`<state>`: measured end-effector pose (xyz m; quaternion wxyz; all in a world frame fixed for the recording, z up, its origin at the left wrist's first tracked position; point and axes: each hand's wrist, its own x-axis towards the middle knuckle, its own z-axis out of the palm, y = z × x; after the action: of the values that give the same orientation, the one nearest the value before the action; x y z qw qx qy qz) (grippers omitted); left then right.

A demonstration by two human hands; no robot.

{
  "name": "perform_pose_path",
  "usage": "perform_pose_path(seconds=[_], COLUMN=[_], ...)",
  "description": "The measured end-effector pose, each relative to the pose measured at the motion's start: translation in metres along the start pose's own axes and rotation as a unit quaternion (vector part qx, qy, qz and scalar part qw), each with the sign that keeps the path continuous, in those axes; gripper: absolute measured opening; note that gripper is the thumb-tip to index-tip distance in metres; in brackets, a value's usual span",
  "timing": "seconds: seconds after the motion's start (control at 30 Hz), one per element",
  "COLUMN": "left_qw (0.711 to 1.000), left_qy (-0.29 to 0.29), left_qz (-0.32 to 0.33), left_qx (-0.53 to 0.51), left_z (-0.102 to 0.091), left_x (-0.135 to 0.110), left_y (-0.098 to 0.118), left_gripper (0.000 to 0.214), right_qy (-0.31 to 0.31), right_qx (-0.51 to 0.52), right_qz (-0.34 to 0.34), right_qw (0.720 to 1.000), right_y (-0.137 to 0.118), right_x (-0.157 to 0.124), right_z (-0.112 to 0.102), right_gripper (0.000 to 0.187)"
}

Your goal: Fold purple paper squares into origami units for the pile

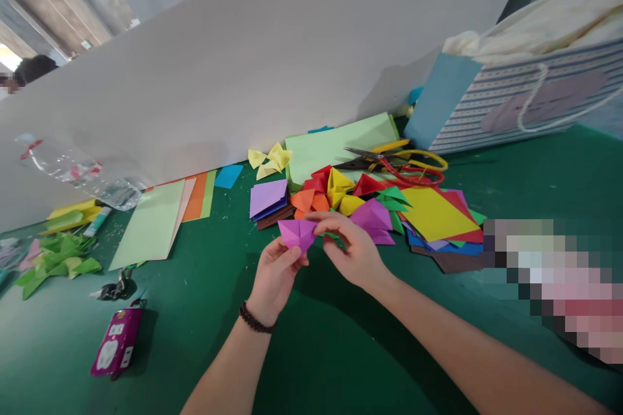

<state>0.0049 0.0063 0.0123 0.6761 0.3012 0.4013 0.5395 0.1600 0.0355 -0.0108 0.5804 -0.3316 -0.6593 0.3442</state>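
Note:
My left hand (278, 272), with a dark beaded bracelet on its wrist, pinches a folded purple paper piece (298, 233) between thumb and fingers. The piece is pointed and creased, and it is held above the green table (311, 363). My right hand (353, 248) has its bent fingers at the right corner of the same piece. Just behind the hands lie folded paper pieces in red, yellow (339, 187), orange (309, 201), green and purple (372, 217). A small stack of square sheets (268, 198), lilac on top, sits to their left.
Scissors (413, 165) rest on pale green sheets (335, 146) by the white partition (272, 45). More squares (440, 214) lie right, before a striped paper bag (525, 91). Leftward are a plastic bottle (82, 172), green folded pieces (61, 259), larger sheets (150, 224) and a purple packet (117, 342).

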Motion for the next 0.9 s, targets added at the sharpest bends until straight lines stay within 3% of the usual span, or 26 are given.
perform_pose_path(seconds=[0.13,0.3,0.63,0.9], left_qw=[1.0,1.0,0.994,0.988], left_qy=[0.008,0.0,-0.019,-0.025], left_qz=[0.003,-0.007,-0.093,-0.126], left_qx=[0.017,0.017,-0.053,-0.086], left_z=[0.0004,0.0026,-0.0021,-0.0054], left_x=[0.0013,-0.0006,-0.002,0.0005], left_y=[-0.0012,-0.0012,-0.001,-0.0054], left_gripper=[0.024,0.03,0.029,0.023], right_qy=[-0.001,-0.005,-0.075,-0.093], right_qx=[0.229,0.294,0.342,0.292], right_qz=[0.16,0.243,0.288,0.285], right_qw=[0.96,0.924,0.891,0.908], right_y=[0.0032,0.0061,0.0029,0.0004], right_x=[0.0026,0.0046,0.0035,0.0059], right_z=[0.0012,0.0023,0.0043,0.0024], right_gripper=[0.019,0.013,0.026,0.023])
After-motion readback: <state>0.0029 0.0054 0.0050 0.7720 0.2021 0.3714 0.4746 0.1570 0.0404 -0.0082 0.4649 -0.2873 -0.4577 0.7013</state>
